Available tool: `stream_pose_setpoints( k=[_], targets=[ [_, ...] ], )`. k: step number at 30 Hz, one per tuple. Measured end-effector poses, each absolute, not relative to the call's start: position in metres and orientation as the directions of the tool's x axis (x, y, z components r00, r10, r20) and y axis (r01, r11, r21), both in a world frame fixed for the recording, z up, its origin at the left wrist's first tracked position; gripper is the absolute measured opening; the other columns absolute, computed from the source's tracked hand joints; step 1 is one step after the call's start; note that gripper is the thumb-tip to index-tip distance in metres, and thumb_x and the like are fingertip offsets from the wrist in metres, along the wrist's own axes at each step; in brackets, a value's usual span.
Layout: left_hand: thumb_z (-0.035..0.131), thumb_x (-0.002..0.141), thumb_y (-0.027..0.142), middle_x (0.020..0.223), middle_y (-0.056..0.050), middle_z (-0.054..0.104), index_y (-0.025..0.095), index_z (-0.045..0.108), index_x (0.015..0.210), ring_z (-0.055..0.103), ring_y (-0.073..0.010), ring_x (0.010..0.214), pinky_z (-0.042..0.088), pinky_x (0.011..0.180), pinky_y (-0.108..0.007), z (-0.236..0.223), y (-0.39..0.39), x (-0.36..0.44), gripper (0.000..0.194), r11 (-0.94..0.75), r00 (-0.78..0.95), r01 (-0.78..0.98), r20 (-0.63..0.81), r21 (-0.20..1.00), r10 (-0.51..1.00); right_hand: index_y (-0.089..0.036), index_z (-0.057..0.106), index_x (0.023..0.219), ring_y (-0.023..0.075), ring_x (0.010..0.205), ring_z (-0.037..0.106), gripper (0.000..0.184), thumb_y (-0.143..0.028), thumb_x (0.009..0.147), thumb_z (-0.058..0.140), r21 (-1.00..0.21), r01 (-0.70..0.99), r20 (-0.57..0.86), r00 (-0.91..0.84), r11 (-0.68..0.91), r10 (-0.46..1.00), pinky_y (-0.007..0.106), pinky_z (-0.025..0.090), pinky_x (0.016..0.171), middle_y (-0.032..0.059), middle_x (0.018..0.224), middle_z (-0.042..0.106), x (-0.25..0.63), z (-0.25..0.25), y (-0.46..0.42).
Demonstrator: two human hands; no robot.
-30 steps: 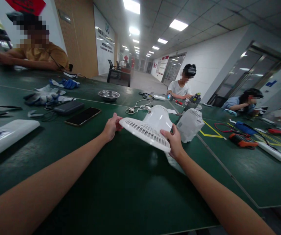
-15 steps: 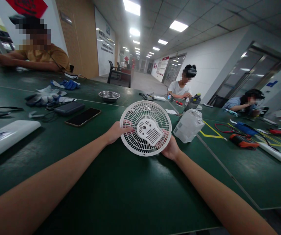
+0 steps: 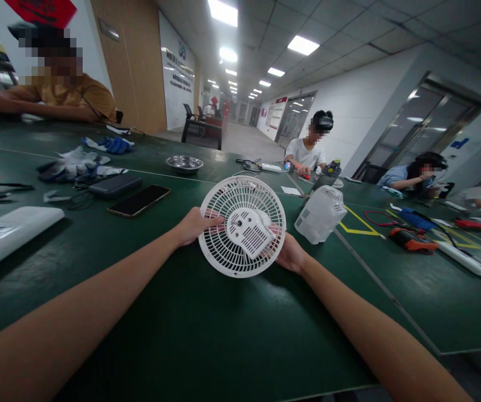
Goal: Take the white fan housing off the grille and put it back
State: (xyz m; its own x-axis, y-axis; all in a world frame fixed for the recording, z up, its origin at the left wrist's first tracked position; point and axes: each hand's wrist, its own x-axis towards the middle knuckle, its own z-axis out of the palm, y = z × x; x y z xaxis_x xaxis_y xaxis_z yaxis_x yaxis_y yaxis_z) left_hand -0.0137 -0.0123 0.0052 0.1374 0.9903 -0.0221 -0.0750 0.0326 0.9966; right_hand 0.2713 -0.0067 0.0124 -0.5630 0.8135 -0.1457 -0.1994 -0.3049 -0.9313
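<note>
A round white fan grille (image 3: 248, 231) with a slotted plate at its centre is held up over the green table. At its left rim, my left hand (image 3: 192, 224) grips it, thumb across the bars on the near side. From the right, my right hand (image 3: 289, 251) holds the rim, its fingers partly hidden behind the grille. A translucent white plastic housing (image 3: 320, 216) with slots along its top stands just right of the grille, apart from my hand.
Left on the table (image 3: 173, 335) lie a phone (image 3: 139, 201), a dark power bank (image 3: 114, 186), gloves (image 3: 72, 166) and a white case (image 3: 12, 237). A steel bowl (image 3: 184, 163) stands behind. A multimeter (image 3: 412, 240) lies right. Several people sit around the table.
The grille has shifted slightly left and down in view and turned a little, with both hands still on it. A person across the table has moved a hand.
</note>
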Motion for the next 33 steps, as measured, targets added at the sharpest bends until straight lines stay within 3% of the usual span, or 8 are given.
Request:
stream_pose_setpoints(
  k=[3, 6, 10, 14, 20, 25, 30, 33],
  targets=[
    [0.081, 0.072, 0.028, 0.091, -0.009, 0.077, 0.015, 0.073, 0.095, 0.073, -0.0251, 0.085, 0.058, 0.081, -0.042, 0.005, -0.011, -0.014, 0.027, 0.019, 0.118, -0.04, -0.014, 0.999, 0.993, -0.028, 0.052, 0.121, 0.0175, 0.075, 0.065, 0.04, -0.042, 0.085, 0.061, -0.981, -0.141, -0.063, -0.425, -0.135, 0.903, 0.033, 0.057, 0.066, 0.0009, 0.095, 0.067, 0.273, 0.012, -0.001],
    [0.08, 0.071, 0.027, 0.092, -0.009, 0.077, 0.015, 0.074, 0.095, 0.073, -0.0254, 0.086, 0.057, 0.08, -0.041, 0.007, -0.013, -0.014, 0.027, 0.033, 0.117, 0.009, -0.034, 0.999, 0.993, -0.029, 0.038, 0.137, 0.0199, 0.07, 0.063, 0.067, -0.046, 0.079, 0.066, -0.983, 0.146, 0.082, -0.205, 0.114, 0.975, 0.038, 0.055, 0.067, 0.0004, 0.089, 0.065, 0.289, 0.016, 0.012],
    [0.08, 0.073, 0.03, 0.092, -0.01, 0.077, 0.015, 0.073, 0.097, 0.073, -0.0257, 0.087, 0.057, 0.082, -0.043, 0.01, -0.019, -0.012, 0.029, -0.008, 0.157, 0.006, 0.007, 1.0, 0.988, -0.026, 0.038, 0.143, 0.0253, 0.079, 0.061, 0.081, -0.044, 0.072, 0.073, -0.606, 0.722, 0.382, -0.105, 0.334, 0.918, 0.048, 0.049, 0.086, 0.0029, 0.088, 0.061, 0.321, 0.024, 0.025],
    [0.079, 0.074, 0.029, 0.091, -0.009, 0.077, 0.016, 0.074, 0.095, 0.073, -0.025, 0.085, 0.056, 0.084, -0.044, 0.011, -0.021, -0.011, 0.025, -0.033, 0.167, -0.032, 0.038, 0.999, 0.985, -0.024, 0.046, 0.139, 0.0304, 0.093, 0.059, 0.072, -0.036, 0.073, 0.072, -0.355, 0.888, 0.454, -0.109, 0.292, 0.884, 0.049, 0.046, 0.09, 0.0115, 0.104, 0.057, 0.333, 0.025, 0.028],
    [0.079, 0.073, 0.027, 0.088, -0.01, 0.077, 0.016, 0.075, 0.091, 0.073, -0.0239, 0.082, 0.056, 0.082, -0.042, 0.008, -0.017, -0.011, 0.021, -0.01, 0.155, -0.042, 0.017, 0.999, 0.988, -0.019, 0.06, 0.121, 0.0306, 0.106, 0.055, 0.043, -0.03, 0.079, 0.063, -0.252, 0.871, 0.683, -0.148, 0.422, 0.715, 0.046, 0.044, 0.097, 0.0147, 0.114, 0.055, 0.327, 0.033, 0.023],
    [0.081, 0.071, 0.028, 0.086, -0.009, 0.077, 0.015, 0.075, 0.09, 0.072, -0.023, 0.08, 0.056, 0.082, -0.041, -0.001, -0.009, -0.012, 0.023, 0.004, 0.13, -0.062, 0.004, 0.998, 0.992, -0.02, 0.066, 0.087, 0.0255, 0.086, 0.06, 0.011, -0.025, 0.083, 0.057, -0.252, 0.75, 0.769, -0.229, 0.612, 0.597, 0.044, 0.048, 0.088, 0.0086, 0.086, 0.065, 0.324, 0.041, 0.011],
    [0.084, 0.068, 0.03, 0.084, -0.01, 0.076, 0.014, 0.075, 0.087, 0.071, -0.0228, 0.077, 0.057, 0.081, -0.043, -0.004, -0.005, -0.013, 0.027, -0.01, 0.105, -0.06, 0.016, 0.998, 0.994, -0.026, 0.067, 0.083, 0.0216, 0.071, 0.062, 0.016, -0.015, 0.079, 0.056, -0.181, 0.428, 0.877, -0.337, 0.885, 0.342, 0.04, 0.052, 0.069, 0.0033, 0.074, 0.066, 0.289, 0.078, -0.049],
    [0.085, 0.067, 0.031, 0.084, -0.009, 0.076, 0.014, 0.075, 0.085, 0.071, -0.0233, 0.077, 0.056, 0.082, -0.044, -0.004, -0.006, -0.012, 0.027, -0.028, 0.084, -0.051, 0.033, 0.998, 0.996, -0.035, 0.071, 0.091, 0.021, 0.067, 0.063, 0.029, -0.014, 0.073, 0.061, -0.174, 0.211, 0.827, -0.499, 0.962, 0.259, 0.04, 0.053, 0.063, -0.0004, 0.071, 0.067, 0.275, 0.11, -0.112]
  ],
)
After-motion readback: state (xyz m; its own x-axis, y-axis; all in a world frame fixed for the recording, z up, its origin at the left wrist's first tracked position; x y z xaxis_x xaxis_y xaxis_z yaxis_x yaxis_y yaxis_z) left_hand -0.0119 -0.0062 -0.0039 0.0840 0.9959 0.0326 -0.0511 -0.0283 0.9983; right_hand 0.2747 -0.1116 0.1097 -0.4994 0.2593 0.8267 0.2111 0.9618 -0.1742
